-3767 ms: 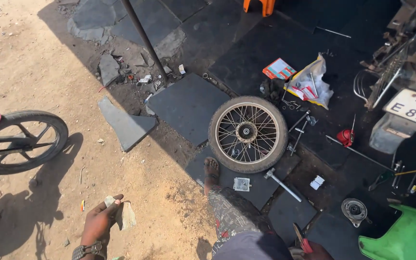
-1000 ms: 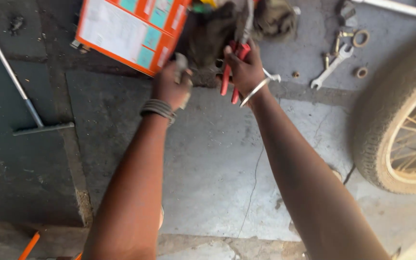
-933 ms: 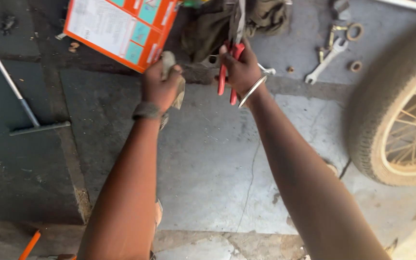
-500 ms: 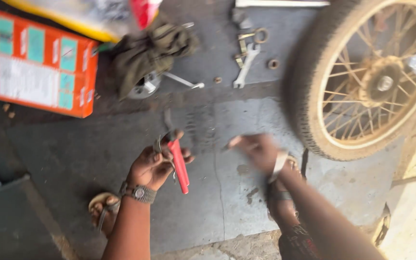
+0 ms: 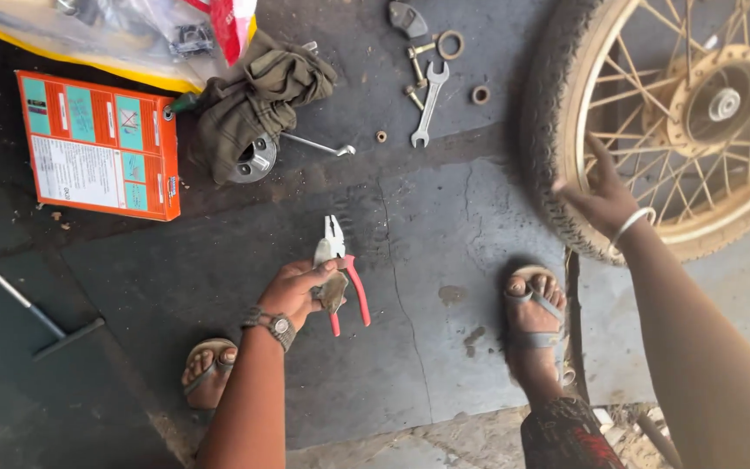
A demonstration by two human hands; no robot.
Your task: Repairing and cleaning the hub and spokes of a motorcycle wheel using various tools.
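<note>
Red-handled pliers [image 5: 343, 276] sit gripped in left hand [image 5: 303, 291], fingers closed round handles plus a small dark scrap. Right hand [image 5: 602, 195] spread flat on spoked wheel [image 5: 618, 130] tyre. Spanner [image 5: 428, 102], rag [image 5: 258, 91], orange box [image 5: 101, 143] lie beyond left hand.

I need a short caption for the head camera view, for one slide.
Left hand holds red-handled pliers over the concrete floor; right hand rests on a spoked motorcycle wheel.

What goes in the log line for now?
left hand: holds pliers | right hand: on wheel tyre
</note>
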